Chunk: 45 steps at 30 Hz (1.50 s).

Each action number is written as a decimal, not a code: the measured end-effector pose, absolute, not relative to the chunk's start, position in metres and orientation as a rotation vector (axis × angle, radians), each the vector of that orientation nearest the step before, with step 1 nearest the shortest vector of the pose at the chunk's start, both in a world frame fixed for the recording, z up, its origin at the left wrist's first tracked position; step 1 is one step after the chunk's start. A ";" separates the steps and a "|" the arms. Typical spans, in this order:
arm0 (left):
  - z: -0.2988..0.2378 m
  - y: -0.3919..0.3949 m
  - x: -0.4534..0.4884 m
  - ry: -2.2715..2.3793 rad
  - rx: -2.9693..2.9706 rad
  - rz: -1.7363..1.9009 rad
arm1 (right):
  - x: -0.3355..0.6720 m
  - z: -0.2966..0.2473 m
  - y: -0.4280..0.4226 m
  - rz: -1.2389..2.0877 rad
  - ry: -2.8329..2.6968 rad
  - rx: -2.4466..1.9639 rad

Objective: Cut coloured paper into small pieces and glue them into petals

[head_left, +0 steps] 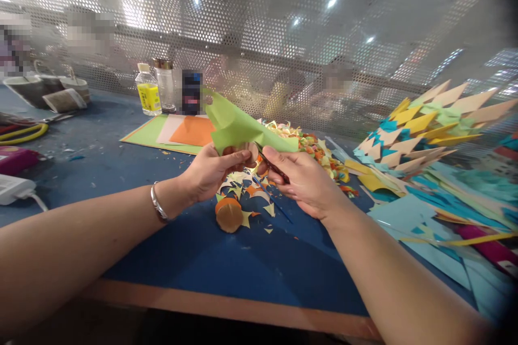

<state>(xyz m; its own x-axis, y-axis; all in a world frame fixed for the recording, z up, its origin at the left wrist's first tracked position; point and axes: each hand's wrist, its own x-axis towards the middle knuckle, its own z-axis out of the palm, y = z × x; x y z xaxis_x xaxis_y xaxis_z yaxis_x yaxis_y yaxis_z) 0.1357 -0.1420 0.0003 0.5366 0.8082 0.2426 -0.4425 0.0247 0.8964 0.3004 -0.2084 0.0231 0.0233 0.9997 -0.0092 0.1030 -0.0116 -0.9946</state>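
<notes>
My left hand, with a silver bangle at its wrist, is closed on a light green sheet of paper. A small round tan disc is pinched against the sheet under the thumb. My right hand is wrapped round a pair of scissors at the lower edge of the paper; the fingers hide most of them. Below the hands, paper scraps lie on the blue table, along with a round stack of orange and tan paper discs and a thin blue stick.
Coloured sheets, a yellow-labelled bottle and a glass jar stand or lie behind. A heap of cuttings is beyond my right hand. Folded-paper pieces fill the right. Yellow-handled scissors lie left. Perforated metal screens the back.
</notes>
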 end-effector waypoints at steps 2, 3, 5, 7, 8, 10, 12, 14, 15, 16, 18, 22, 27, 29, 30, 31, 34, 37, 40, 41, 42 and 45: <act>0.000 -0.143 0.136 0.408 1.194 1.002 | 0.300 0.022 -0.208 1.134 -1.261 -1.302; 0.000 -0.144 0.137 0.420 1.191 1.004 | 0.300 0.022 -0.208 1.125 -1.264 -1.299; 0.000 -0.145 0.137 0.435 1.179 1.012 | 0.301 0.021 -0.207 1.106 -1.271 -1.301; -0.001 -0.146 0.137 0.447 1.167 1.013 | 0.301 0.020 -0.207 1.091 -1.279 -1.308; -0.001 -0.146 0.137 0.449 1.164 1.008 | 0.302 0.020 -0.207 1.085 -1.283 -1.311; -0.001 -0.146 0.136 0.453 1.168 0.993 | 0.302 0.020 -0.207 1.079 -1.292 -1.311; -0.002 -0.146 0.136 0.457 1.178 0.989 | 0.303 0.020 -0.207 1.076 -1.299 -1.307; -0.002 -0.146 0.136 0.452 1.190 0.998 | 0.303 0.020 -0.207 1.067 -1.302 -1.311; -0.002 -0.146 0.136 0.447 1.198 1.002 | 0.303 0.020 -0.207 1.062 -1.304 -1.314; -0.003 -0.146 0.136 0.441 1.206 1.008 | 0.303 0.020 -0.207 1.058 -1.308 -1.317; -0.004 -0.145 0.136 0.438 1.222 1.017 | 0.303 0.019 -0.207 1.052 -1.316 -1.322; -0.005 -0.144 0.136 0.450 1.238 1.030 | 0.303 0.019 -0.207 1.059 -1.314 -1.316; -0.003 -0.147 0.136 0.440 1.211 1.020 | 0.302 0.021 -0.207 1.094 -1.302 -1.287; -0.002 -0.148 0.136 0.459 1.181 1.017 | 0.302 0.021 -0.207 1.114 -1.312 -1.276; -0.001 -0.149 0.137 0.466 1.171 1.014 | 0.302 0.022 -0.207 1.119 -1.315 -1.275; -0.001 -0.149 0.137 0.471 1.165 1.014 | 0.303 0.022 -0.208 1.120 -1.316 -1.276; -0.001 -0.150 0.137 0.481 1.161 1.015 | 0.303 0.022 -0.208 1.114 -1.305 -1.286; 0.000 -0.151 0.137 0.502 1.146 1.021 | 0.303 0.022 -0.208 1.111 -1.295 -1.297; 0.000 -0.151 0.137 0.506 1.142 1.018 | 0.302 0.023 -0.209 1.110 -1.292 -1.299; 0.000 -0.151 0.137 0.502 1.146 1.017 | 0.302 0.023 -0.209 1.111 -1.292 -1.295; 0.000 -0.151 0.137 0.495 1.151 1.016 | 0.301 0.023 -0.209 1.111 -1.292 -1.290; -0.001 -0.150 0.136 0.463 1.171 1.018 | 0.301 0.023 -0.209 1.108 -1.293 -1.282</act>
<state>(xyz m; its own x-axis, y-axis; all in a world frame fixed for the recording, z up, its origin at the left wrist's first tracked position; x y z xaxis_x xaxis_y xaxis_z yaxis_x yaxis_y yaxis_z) 0.1364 -0.1498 -0.0006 0.5000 0.8447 0.1910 -0.4108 0.0372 0.9109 0.3009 -0.2090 0.0230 0.0218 0.9992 0.0347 0.1186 0.0319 -0.9924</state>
